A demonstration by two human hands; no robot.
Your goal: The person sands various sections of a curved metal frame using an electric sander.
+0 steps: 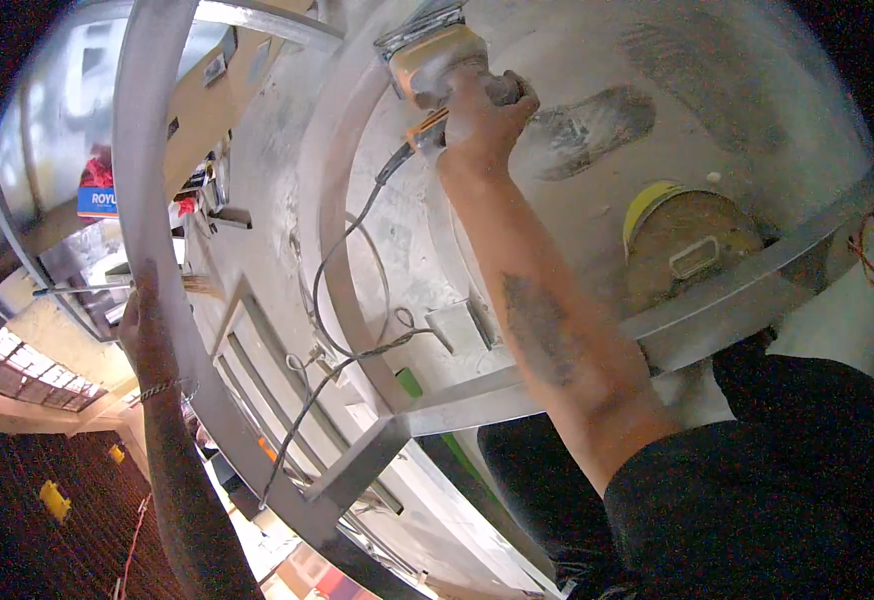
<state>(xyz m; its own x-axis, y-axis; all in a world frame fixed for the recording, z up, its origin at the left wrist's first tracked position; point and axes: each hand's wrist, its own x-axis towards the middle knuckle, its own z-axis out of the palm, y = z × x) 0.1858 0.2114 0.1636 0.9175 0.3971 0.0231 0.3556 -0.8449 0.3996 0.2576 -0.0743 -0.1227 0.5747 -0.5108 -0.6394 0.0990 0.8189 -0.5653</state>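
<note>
At the top centre my right hand (482, 120) is closed around a dusty orange-yellow power sander (437, 65). The sander's flat pad points toward the upper edge, and a black cord (387, 165) trails down from its handle. On the left, my left hand (139, 325) is wrapped on the edge of a curved grey metal frame bar (142, 150); some of its fingers are hidden behind the bar. A bracelet (167, 390) circles that wrist. A thin blue-and-white stick (82, 289) shows beside this hand.
A round tan piece (697, 235) with a yellow rim and metal handle sits at the right. A straight frame bar (737, 290) crosses below it. Dark scuffs (597, 130) mark the dusty pale surface. The cord loops through the frame. A blue box (97, 200) lies at far left.
</note>
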